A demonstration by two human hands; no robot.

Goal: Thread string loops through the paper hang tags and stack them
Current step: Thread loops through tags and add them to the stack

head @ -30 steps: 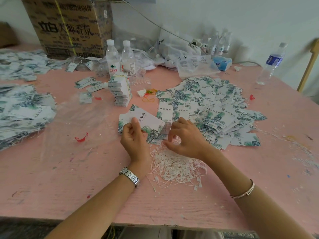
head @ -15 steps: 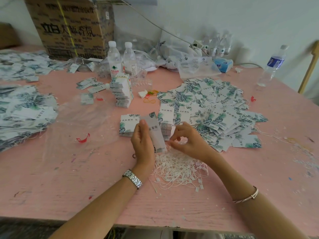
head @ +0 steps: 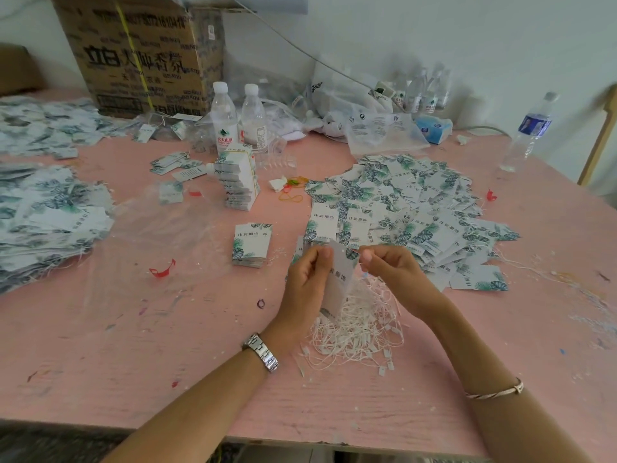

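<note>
Left hand (head: 305,289) pinches one hang tag (head: 339,282) upright; right hand (head: 394,272), fingertips closed on string, just beside it, above the string pile (head: 357,329) on the counter (head: 167,362).

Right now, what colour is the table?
Pink. The table shows best in the head view, the only one, speckled with small paint marks.

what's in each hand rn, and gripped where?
Left hand pinches one hang tag by its left edge, near the top. Right hand has fingertips pinched at the tag's top corner, likely on string; too fine to confirm.
</note>
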